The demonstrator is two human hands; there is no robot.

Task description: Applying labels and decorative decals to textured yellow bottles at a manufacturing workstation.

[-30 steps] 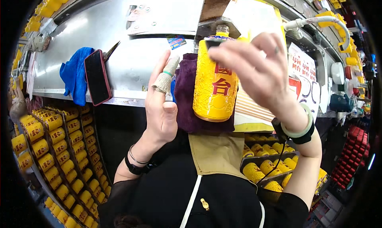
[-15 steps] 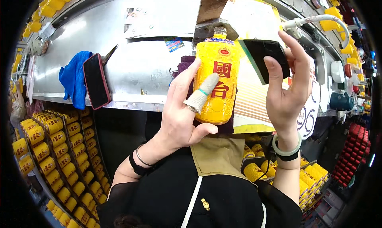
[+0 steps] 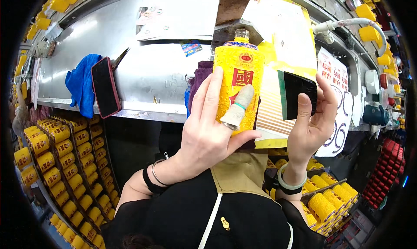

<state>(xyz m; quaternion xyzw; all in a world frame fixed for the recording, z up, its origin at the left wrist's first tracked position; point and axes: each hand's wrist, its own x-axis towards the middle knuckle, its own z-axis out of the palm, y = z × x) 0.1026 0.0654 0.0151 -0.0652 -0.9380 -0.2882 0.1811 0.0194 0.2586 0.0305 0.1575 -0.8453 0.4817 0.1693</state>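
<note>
A yellow bottle [image 3: 249, 60] with red characters and a clear glass neck lies at the middle of the bench, neck pointing away from me. My left hand [image 3: 208, 134] rests on its lower left part, fingers stretched along it and thumb near its base. A pale cloth finger cover [image 3: 239, 105] with a green band sits on one of those fingers, covering part of the lower lettering. To the right, my right hand [image 3: 310, 127] holds a flat black block [image 3: 299, 97] with a green edge between thumb and fingers, apart from the bottle.
A red-edged phone [image 3: 105, 88] and a blue cloth [image 3: 82, 84] lie left. White sheets [image 3: 178, 14] are behind, a label sheet [image 3: 332, 71] right. A bent white pipe [image 3: 347, 23] reaches over the right side. Racks of yellow bottles [image 3: 65, 162] stand below the bench.
My right hand has come nearer to me with the black block, which has turned more upright. My left hand has shifted slightly right, with its covered finger lower on the bottle.
</note>
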